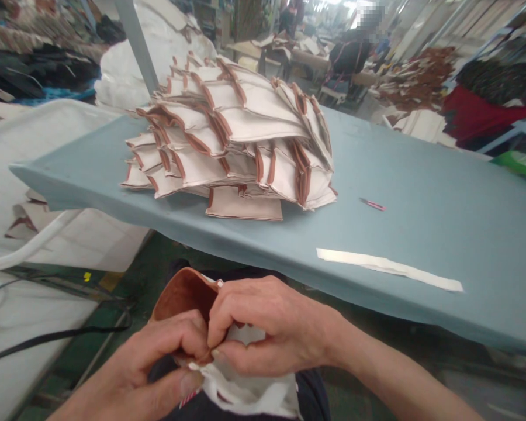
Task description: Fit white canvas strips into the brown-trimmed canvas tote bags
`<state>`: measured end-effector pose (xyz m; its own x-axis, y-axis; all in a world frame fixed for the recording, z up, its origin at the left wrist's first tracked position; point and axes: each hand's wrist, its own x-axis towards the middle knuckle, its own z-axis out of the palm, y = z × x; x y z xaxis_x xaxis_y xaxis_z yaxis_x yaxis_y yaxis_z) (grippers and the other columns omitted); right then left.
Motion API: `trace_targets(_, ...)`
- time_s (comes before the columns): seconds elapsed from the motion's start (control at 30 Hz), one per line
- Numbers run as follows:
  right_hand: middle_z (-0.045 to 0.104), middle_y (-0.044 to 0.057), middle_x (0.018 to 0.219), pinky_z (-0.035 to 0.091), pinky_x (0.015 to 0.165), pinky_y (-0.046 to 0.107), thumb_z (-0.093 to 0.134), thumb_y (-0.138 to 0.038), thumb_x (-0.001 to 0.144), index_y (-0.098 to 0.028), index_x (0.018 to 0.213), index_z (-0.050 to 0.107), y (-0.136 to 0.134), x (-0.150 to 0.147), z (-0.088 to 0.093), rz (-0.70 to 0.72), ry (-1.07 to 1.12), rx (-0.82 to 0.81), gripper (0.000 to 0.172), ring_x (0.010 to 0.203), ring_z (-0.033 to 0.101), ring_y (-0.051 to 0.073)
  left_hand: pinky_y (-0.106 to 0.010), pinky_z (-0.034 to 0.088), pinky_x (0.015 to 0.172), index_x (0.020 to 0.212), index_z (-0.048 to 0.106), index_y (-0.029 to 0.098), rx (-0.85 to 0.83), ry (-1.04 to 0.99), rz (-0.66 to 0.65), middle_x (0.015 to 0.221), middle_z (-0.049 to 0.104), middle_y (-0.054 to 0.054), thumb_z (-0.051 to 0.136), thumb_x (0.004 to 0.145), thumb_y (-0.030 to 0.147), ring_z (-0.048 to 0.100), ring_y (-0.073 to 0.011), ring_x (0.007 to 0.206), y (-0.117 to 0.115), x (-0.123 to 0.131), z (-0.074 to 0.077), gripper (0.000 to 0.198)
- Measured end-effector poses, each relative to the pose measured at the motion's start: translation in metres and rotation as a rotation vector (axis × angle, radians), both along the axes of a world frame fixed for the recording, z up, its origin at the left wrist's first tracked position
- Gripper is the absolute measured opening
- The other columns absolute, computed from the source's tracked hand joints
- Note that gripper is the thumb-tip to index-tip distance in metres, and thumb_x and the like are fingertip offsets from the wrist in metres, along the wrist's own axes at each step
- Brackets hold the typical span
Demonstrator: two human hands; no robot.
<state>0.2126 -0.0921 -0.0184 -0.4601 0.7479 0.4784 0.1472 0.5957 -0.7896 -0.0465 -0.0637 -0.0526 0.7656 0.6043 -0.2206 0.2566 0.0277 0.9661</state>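
A brown and off-white fabric piece (182, 292) lies over my lap, its brown side curled up at the top and its white part hanging below. My left hand (158, 362) pinches its edge between thumb and fingers. Close beside it, touching the same edge, my right hand (272, 327) is also closed in a pinch. The fingertips of both hands nearly meet, and the small spot between them is hidden. A white strap-like band (272, 400) loops below my right hand.
On the blue-grey table (421, 175) rests a big pile of off-white pouches with brown edges (263, 123). To its right are a small pink snipper (374, 204) and a white strip (390, 267). A white-framed bin (35, 245) stands at left. A person (348, 58) sits far behind.
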Motion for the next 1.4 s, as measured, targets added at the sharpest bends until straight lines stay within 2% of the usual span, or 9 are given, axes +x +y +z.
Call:
trace_targets(0.1, 0.074, 0.005, 0.104, 0.057, 0.091, 0.026, 0.068, -0.014, 0.096, -0.022, 0.095, 0.062, -0.002, 0.002, 0.001, -0.035, 0.048, -0.042, 0.009, 0.098, 0.071, 0.015, -0.019, 0.053, 0.076, 0.079, 0.071, 0.024, -0.002, 0.015, 0.031, 0.084, 0.073, 0.003, 0.071, 0.096, 0.041, 0.067, -0.0175, 0.081, 0.0, 0.004, 0.003, 0.023)
trace_targets(0.17, 0.074, 0.006, 0.111, 0.056, 0.094, 0.027, 0.074, -0.027, 0.099, -0.022, 0.098, 0.064, -0.005, 0.002, 0.003, -0.111, 0.075, -0.126, 0.012, 0.103, 0.071, 0.016, -0.019, 0.055, 0.075, 0.081, 0.074, 0.025, 0.05, 0.027, 0.082, 0.083, 0.074, 0.003, 0.07, 0.098, 0.044, 0.069, -0.0177, 0.081, 0.001, 0.006, 0.005, 0.025)
trace_targets(0.3, 0.071, 0.0, 0.096, 0.049, 0.077, 0.027, 0.081, -0.056, 0.092, -0.023, 0.1, 0.066, -0.02, -0.007, 0.002, -0.294, -0.031, -0.322, 0.037, 0.082, 0.065, 0.016, -0.017, 0.057, 0.072, 0.083, 0.076, 0.026, 0.195, 0.056, 0.195, 0.085, 0.077, 0.002, 0.073, 0.097, 0.045, 0.072, -0.0186, 0.081, 0.0, 0.008, 0.006, 0.024)
trace_targets(0.43, 0.068, -0.001, 0.089, 0.043, 0.072, 0.028, 0.083, -0.045, 0.089, -0.023, 0.092, 0.063, -0.036, -0.021, -0.005, -0.423, -0.051, -0.323, 0.029, 0.078, 0.061, 0.016, -0.014, 0.058, 0.075, 0.085, 0.078, 0.028, 0.288, 0.034, 0.138, 0.087, 0.081, 0.003, 0.075, 0.096, 0.036, 0.075, -0.0174, 0.084, -0.001, 0.011, 0.007, 0.014)
trace_targets(0.6, 0.068, -0.001, 0.084, 0.045, 0.071, 0.026, 0.07, -0.035, 0.099, -0.021, 0.089, 0.065, -0.041, -0.02, -0.008, -0.392, 0.091, -0.385, 0.018, 0.074, 0.06, 0.013, -0.015, 0.057, 0.086, 0.083, 0.079, 0.03, 0.269, -0.068, 0.185, 0.088, 0.08, 0.005, 0.075, 0.099, 0.037, 0.074, -0.0142, 0.084, -0.008, 0.016, 0.009, 0.018)
trace_targets(0.77, 0.068, -0.002, 0.083, 0.046, 0.072, 0.024, 0.07, -0.018, 0.088, -0.02, 0.085, 0.066, -0.037, -0.016, -0.008, -0.401, 0.097, -0.445, 0.005, 0.073, 0.06, 0.012, -0.018, 0.056, 0.079, 0.087, 0.081, 0.03, 0.274, -0.103, 0.124, 0.081, 0.076, 0.004, 0.072, 0.103, 0.035, 0.071, -0.0145, 0.077, -0.008, 0.015, 0.009, 0.019)
trace_targets(0.93, 0.066, -0.002, 0.077, 0.047, 0.067, 0.022, 0.068, -0.019, 0.086, -0.02, 0.078, 0.065, -0.035, -0.019, -0.008, -0.372, 0.134, -0.54, 0.008, 0.068, 0.058, 0.012, -0.019, 0.057, 0.079, 0.085, 0.08, 0.029, 0.296, -0.12, 0.135, 0.081, 0.076, 0.004, 0.071, 0.103, 0.036, 0.071, -0.015, 0.077, -0.007, 0.015, 0.008, 0.021)
trace_targets(1.07, 0.066, -0.002, 0.078, 0.047, 0.069, 0.023, 0.068, -0.019, 0.083, -0.02, 0.079, 0.065, -0.035, -0.019, -0.009, -0.349, 0.137, -0.497, 0.004, 0.069, 0.058, 0.012, -0.02, 0.058, 0.083, 0.086, 0.082, 0.03, 0.284, -0.136, 0.116, 0.084, 0.078, 0.004, 0.073, 0.102, 0.037, 0.072, -0.0152, 0.079, -0.008, 0.014, 0.009, 0.019)
trace_targets(1.4, 0.067, -0.004, 0.079, 0.046, 0.067, 0.021, 0.078, -0.025, 0.088, -0.019, 0.085, 0.07, -0.034, -0.014, -0.014, -0.279, 0.137, -0.51, 0.01, 0.069, 0.058, 0.011, -0.017, 0.054, 0.067, 0.081, 0.083, 0.029, 0.228, -0.138, 0.181, 0.071, 0.076, 0.005, 0.077, 0.099, 0.041, 0.071, -0.0126, 0.065, -0.013, 0.019, 0.011, 0.023)
